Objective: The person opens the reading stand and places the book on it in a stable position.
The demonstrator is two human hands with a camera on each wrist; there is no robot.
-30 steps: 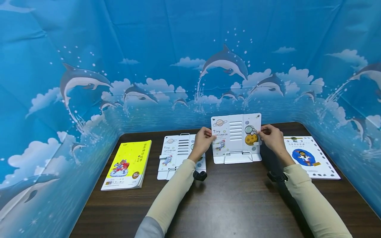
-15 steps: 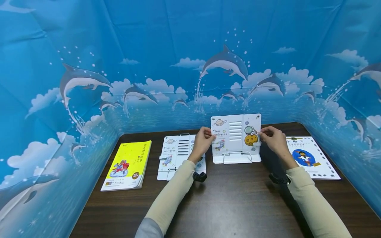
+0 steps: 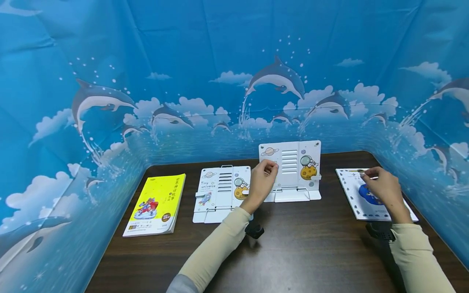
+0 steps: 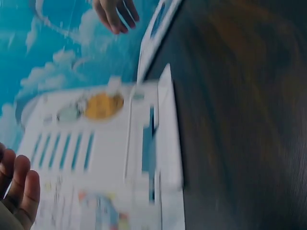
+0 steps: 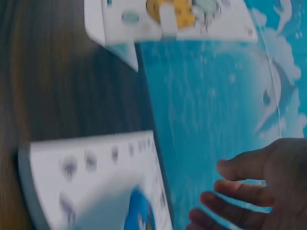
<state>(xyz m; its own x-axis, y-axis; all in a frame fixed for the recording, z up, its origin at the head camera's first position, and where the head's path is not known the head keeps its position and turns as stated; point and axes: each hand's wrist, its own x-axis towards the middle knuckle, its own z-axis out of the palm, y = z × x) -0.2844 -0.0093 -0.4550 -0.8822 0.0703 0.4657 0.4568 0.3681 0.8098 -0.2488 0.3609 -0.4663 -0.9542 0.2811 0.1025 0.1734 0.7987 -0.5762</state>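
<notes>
A white bookstand (image 3: 293,179) with "Tiny universe" print, a planet and an astronaut stands propped up at the back of the table. In front of its left part hovers my left hand (image 3: 261,181), fingers loosely bent and nothing in them; the left wrist view shows the fingertips (image 4: 31,191) apart from the panel. On the right lies a white picture book (image 3: 349,189) with a round blue cover picture. Over this book is my right hand (image 3: 385,189), partly covering the picture. Its fingers (image 5: 240,191) are spread and hold nothing in the right wrist view.
A second, matching bookstand (image 3: 210,185) leans back lower, left of the propped one and partly behind the left forearm. Farther left lies a yellow book (image 3: 157,207). A blue dolphin-print curtain (image 3: 205,122) closes off the back and sides of the dark wooden table (image 3: 304,248).
Both hands have left the edges of the propped bookstand. My right hand has moved right, over the white picture book; my left has shifted slightly right, across the stand's front.
</notes>
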